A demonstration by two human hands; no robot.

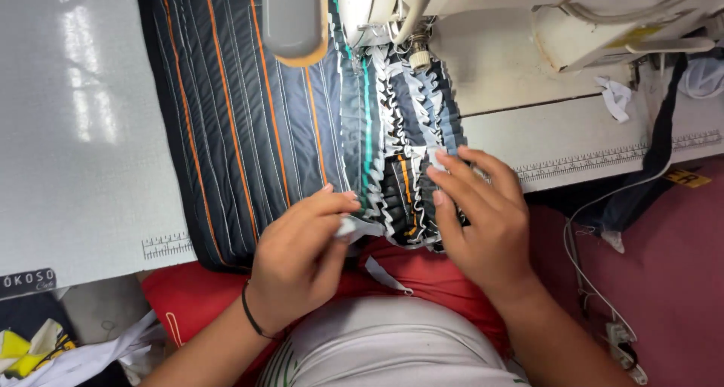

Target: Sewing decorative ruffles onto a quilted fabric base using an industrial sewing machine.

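Fabric lay lengthwise away from the person: a dark striped cloth (249, 123) with orange and white lines ran from the near edge of the pale surface (75, 131) up toward the sewing machine (483, 10), its long axis pointing straight ahead. Along its right side sat a gathered elastic band (400, 131), ruffled in white, blue and black, running the same way and ending under the machine's foot. The left hand (302, 259) was closed in a narrow grip on a white tape end (360, 227) at the band's near end. The right hand (483, 221) rested flat with fingers spread on the ruffles just to the right, holding nothing. Both hands were about equally near the band. A grey pad (296, 18) hung over the cloth ahead, and a loose white scrap (617, 97) lay well apart on the right.
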